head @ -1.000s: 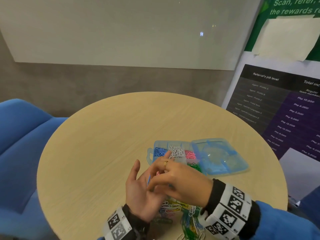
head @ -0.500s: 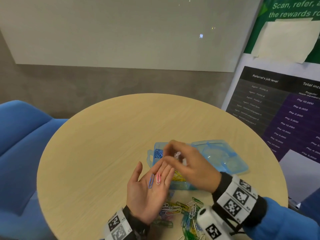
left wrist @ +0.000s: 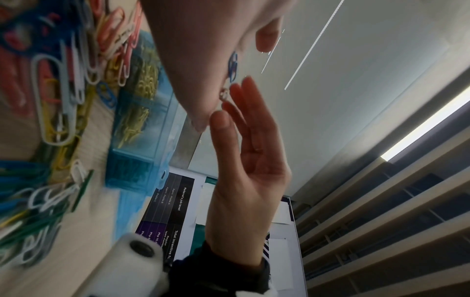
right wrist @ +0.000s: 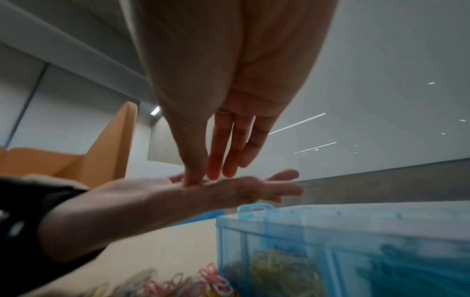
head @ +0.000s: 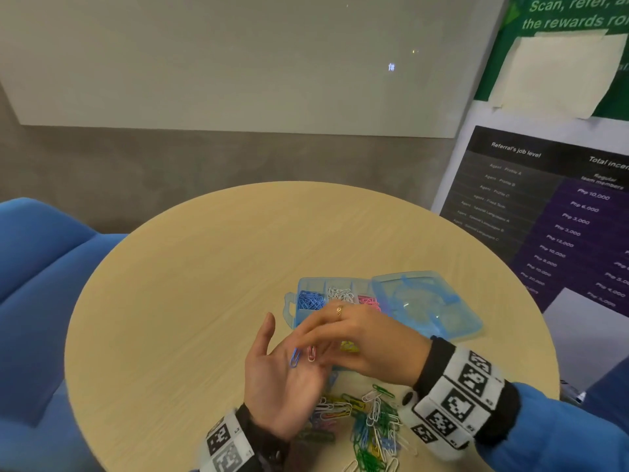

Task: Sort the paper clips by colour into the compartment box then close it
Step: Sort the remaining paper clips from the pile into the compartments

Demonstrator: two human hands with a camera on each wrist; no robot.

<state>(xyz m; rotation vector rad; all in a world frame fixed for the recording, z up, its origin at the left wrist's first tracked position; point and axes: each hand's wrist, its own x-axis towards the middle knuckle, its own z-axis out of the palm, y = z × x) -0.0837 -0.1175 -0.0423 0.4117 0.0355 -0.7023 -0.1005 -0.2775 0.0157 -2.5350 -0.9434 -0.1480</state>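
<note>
The right hand (head: 367, 342) reaches across with straight, close-set fingers (right wrist: 218, 152) whose tips press down on the upturned palm of the left hand (head: 289, 379). The left hand lies flat and open, fingers loosely spread, thumb raised. On that palm, just beside the right fingertips, lie a small blue wire paper clip (head: 294, 358) and a small pink wire paper clip (head: 311, 353), side by side; whether the right fingertips already touch either clip cannot be told. Behind the hands stands the translucent blue plastic compartment box (head: 296, 313), its hinged lid (head: 425, 304) folded open to the right. Its far row holds blue, white and pink clips in separate compartments; a near compartment holds yellow ones. A loose heap of mixed-colour paper clips (head: 367, 420) lies on the round pale wooden counter (head: 204, 284) below the wrists.
</note>
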